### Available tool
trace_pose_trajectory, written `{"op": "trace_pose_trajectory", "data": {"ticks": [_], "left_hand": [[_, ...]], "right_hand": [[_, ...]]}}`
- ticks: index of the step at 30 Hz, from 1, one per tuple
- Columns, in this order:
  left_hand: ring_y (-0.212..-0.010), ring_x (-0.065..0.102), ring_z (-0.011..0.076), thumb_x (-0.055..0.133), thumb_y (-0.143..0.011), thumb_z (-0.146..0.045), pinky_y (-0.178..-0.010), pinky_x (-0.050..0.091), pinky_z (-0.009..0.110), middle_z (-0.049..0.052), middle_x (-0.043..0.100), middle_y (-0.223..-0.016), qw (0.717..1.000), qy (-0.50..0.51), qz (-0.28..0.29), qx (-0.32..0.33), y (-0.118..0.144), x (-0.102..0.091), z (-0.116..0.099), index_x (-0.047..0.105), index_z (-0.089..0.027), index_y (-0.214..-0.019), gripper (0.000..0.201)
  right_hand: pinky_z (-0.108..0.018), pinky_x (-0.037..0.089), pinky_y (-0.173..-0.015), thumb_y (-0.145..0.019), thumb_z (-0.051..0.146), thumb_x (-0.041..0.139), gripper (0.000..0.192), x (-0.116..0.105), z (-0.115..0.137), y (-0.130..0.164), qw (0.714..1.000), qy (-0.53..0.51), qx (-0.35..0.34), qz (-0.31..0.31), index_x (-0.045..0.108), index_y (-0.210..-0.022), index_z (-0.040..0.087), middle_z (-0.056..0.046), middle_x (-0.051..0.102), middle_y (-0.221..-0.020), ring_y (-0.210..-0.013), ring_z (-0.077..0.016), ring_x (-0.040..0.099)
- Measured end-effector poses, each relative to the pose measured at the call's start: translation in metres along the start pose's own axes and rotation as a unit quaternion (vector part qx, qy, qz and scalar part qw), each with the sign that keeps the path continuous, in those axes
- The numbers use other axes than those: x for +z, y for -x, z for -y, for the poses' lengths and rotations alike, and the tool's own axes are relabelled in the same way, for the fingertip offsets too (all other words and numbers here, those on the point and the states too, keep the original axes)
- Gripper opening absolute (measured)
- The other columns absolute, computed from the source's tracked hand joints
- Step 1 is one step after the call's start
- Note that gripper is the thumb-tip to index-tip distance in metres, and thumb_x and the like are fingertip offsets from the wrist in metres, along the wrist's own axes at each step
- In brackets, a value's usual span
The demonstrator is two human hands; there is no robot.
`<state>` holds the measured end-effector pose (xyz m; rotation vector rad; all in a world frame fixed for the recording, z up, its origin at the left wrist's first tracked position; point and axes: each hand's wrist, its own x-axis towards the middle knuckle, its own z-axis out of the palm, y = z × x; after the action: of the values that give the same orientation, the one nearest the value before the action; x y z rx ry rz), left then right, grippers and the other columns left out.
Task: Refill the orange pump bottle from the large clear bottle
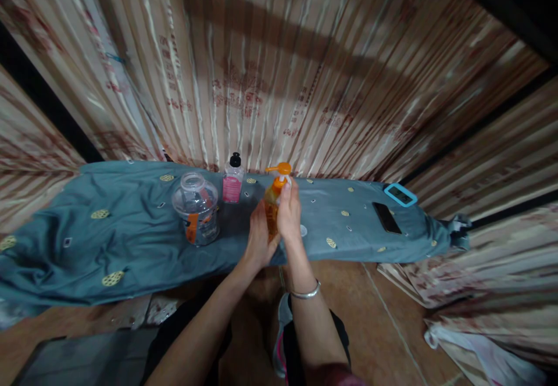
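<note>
Between my two hands stands a pump bottle (pixel 271 217) of amber liquid with an orange pump head (pixel 284 168), whose spout points left. My left hand (pixel 258 236) is closed around the bottle's lower left side. Higher up on the right, my right hand (pixel 289 210) grips the bottle near its neck, with the thumb by the orange collar. To the left of them sit a small clear bottle (pixel 233 182) with a pink label and black cap, and a clear plastic container (pixel 198 211) with an orange patch and a narrow raised opening.
A blue-green patterned cloth (pixel 143 223) covers the long narrow table. Toward its right end lie a dark phone (pixel 386 218) and a blue-framed device (pixel 400 195). Striped curtains (pixel 270 84) hang close behind. A white round object (pixel 303 231) lies beside my right wrist.
</note>
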<state>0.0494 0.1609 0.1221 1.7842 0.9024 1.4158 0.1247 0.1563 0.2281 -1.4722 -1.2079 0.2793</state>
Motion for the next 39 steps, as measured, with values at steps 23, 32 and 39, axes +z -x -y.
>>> {"op": "trace_pose_trajectory", "data": {"ticks": [23,32,39], "left_hand": [[-0.124,0.065,0.0346,0.090,-0.066,-0.040,-0.108,0.056,0.053,0.016,0.061,-0.136,0.992,0.086,-0.062,-0.075,-0.020,0.007,0.009,0.056,-0.021,-0.142,0.086],[-0.128,0.064,0.0358,0.098,-0.055,-0.032,-0.116,0.050,0.054,0.014,0.064,-0.134,0.996,-0.002,-0.010,-0.087,-0.019,-0.015,-0.003,0.053,-0.019,-0.148,0.103],[-0.140,0.057,0.0366,0.096,-0.058,-0.028,-0.121,0.046,0.054,0.014,0.061,-0.145,0.995,0.017,0.034,-0.089,-0.016,-0.021,-0.003,0.050,-0.022,-0.151,0.104]], "right_hand": [[-0.050,0.026,-0.130,-0.100,0.053,0.045,0.071,-0.023,-0.016,0.025,0.999,0.004,-0.044,-0.007,0.044,-0.156,0.010,-0.021,0.040,-0.169,-0.159,-0.0248,0.036],[-0.043,0.050,-0.106,-0.098,0.062,0.047,0.057,-0.017,-0.027,0.012,0.993,-0.111,0.042,0.008,0.066,-0.136,0.024,-0.008,0.076,-0.129,-0.120,-0.0269,0.070],[-0.035,0.053,-0.098,-0.097,0.067,0.050,0.052,-0.019,-0.033,0.004,0.972,-0.223,0.077,0.014,0.074,-0.117,0.026,-0.002,0.080,-0.112,-0.107,-0.0218,0.072]]}}
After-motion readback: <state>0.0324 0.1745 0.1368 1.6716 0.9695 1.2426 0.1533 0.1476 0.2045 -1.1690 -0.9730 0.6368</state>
